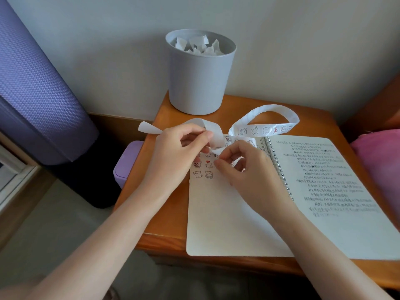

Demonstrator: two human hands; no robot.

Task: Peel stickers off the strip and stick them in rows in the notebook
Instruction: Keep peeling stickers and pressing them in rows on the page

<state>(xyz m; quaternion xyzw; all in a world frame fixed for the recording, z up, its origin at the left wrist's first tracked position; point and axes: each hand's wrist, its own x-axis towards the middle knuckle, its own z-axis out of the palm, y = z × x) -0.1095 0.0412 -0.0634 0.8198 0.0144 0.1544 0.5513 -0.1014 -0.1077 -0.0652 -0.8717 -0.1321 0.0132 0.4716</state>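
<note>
An open spiral notebook lies on a small wooden table. Its left page is blank apart from several small cartoon stickers in rows near the top; the right page is filled with handwriting. A long white sticker strip loops over the notebook's top edge. My left hand pinches the strip's bare backing above the sticker rows. My right hand pinches at the strip just right of them, fingertips close to the left hand's. Whatever sits between the right fingertips is too small to make out.
A grey bin with crumpled white paper stands at the table's back. A purple box sits left of the table, beside a large purple textured roll. Pink fabric lies at the right edge.
</note>
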